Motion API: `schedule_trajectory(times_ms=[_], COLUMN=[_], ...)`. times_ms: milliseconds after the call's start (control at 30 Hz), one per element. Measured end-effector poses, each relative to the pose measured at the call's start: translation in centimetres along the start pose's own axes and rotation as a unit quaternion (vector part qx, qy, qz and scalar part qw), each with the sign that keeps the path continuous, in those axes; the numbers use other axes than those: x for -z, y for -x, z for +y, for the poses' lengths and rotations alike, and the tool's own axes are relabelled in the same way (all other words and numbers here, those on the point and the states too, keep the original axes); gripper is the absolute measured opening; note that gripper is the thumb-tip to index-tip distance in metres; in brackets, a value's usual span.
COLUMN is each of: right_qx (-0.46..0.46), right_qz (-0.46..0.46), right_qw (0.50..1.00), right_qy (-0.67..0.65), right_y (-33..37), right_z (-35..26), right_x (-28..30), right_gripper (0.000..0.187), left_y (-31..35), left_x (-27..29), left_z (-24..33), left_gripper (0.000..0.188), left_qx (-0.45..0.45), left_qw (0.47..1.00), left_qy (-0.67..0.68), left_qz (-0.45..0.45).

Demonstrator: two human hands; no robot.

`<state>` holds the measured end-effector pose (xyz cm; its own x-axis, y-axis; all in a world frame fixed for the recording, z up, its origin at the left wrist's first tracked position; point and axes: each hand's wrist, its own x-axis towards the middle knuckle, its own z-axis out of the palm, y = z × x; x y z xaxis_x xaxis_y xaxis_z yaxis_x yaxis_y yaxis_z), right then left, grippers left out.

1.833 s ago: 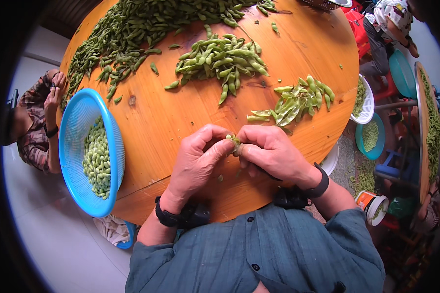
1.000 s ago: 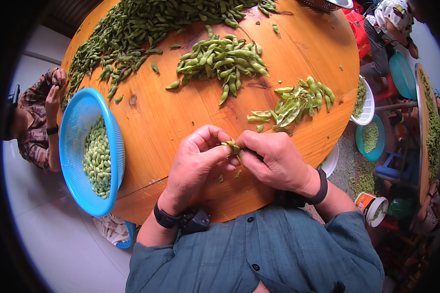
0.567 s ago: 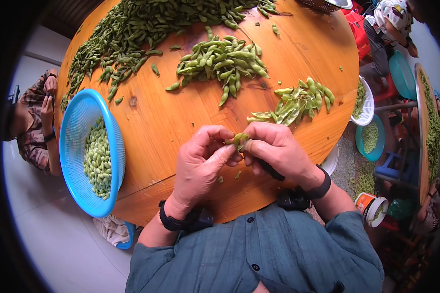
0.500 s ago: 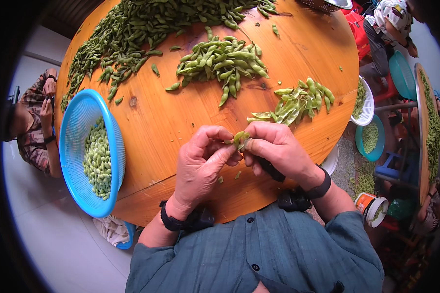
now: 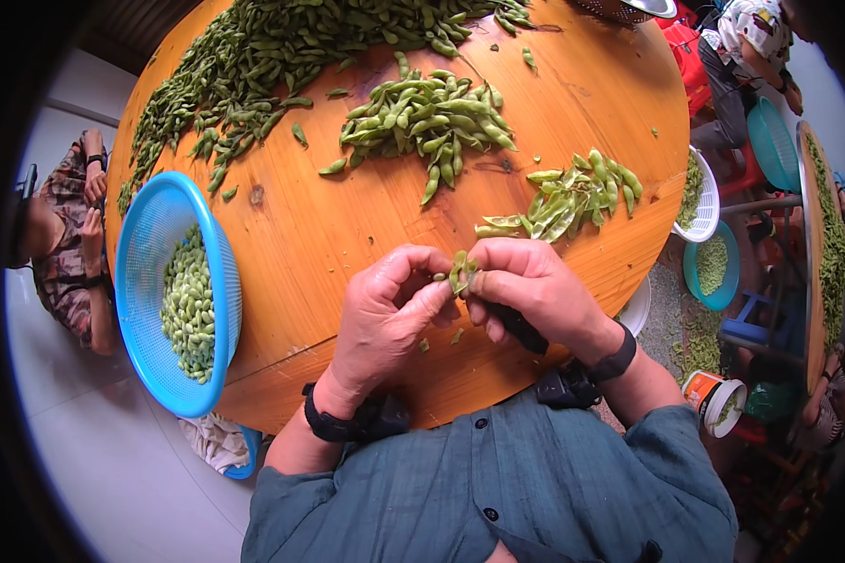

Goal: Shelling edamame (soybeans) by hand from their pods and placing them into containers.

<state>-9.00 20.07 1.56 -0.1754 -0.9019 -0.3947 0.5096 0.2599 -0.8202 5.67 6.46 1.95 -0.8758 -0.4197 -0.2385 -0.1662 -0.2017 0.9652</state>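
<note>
My left hand (image 5: 385,305) and my right hand (image 5: 540,291) meet over the near part of the wooden table. Between their thumbs and fingertips is a split green soybean pod (image 5: 459,270), pinched from both sides. A small green bean (image 5: 439,277) shows by my left fingertips. Some dark object (image 5: 519,328) shows beneath my right hand; I cannot make out what it is. Beyond my right hand lies a small heap of pale, flattened pods (image 5: 565,202). Farther off sits a heap of plump pods (image 5: 427,127). Shelled beans (image 5: 188,305) fill part of the blue basket (image 5: 133,267) on the left.
A large mound of pods (image 5: 282,56) covers the far left of the round table (image 5: 610,94). Another person (image 5: 70,244) sits at the left. On the right are a white basket (image 5: 709,202), a teal basin (image 5: 723,281), a white bucket (image 5: 726,408) and another table with pods.
The pod between my fingertips is spread wider, and a bean now shows by my left fingertips. My hands have barely shifted. The person at the left has moved their hands slightly.
</note>
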Motion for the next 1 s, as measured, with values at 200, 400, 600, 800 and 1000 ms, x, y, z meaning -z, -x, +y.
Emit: schedule_trajectory(times_ms=[200,400,600,800,1000], right_qx=[0.045,0.250,0.246,0.272,0.275], right_qz=[0.066,0.238,0.324,0.366,0.296], right_qw=[0.995,0.846,0.779,0.766,0.819], right_qy=[0.060,0.406,0.477,0.454,0.408], right_y=[0.3,0.9,1.5,1.8,1.5], right_z=[-0.2,-1.1,-1.6,-1.9,-1.5], right_x=[0.0,1.5,3.3,2.6,2.0], right_gripper=[0.012,0.009,0.011,0.012,0.006], left_y=[0.4,3.6,8.6,5.6,-1.7], left_x=[0.9,5.2,14.0,10.5,2.2], left_z=[0.7,3.5,4.8,4.7,4.1], left_gripper=[0.011,0.008,0.020,0.013,0.014], left_qx=[0.042,-0.131,-0.111,-0.209,-0.219], left_qw=[0.999,0.956,0.761,0.685,0.807], left_qy=[0.016,-0.120,-0.433,-0.574,-0.530], left_qz=[0.000,0.235,0.470,0.396,0.142])
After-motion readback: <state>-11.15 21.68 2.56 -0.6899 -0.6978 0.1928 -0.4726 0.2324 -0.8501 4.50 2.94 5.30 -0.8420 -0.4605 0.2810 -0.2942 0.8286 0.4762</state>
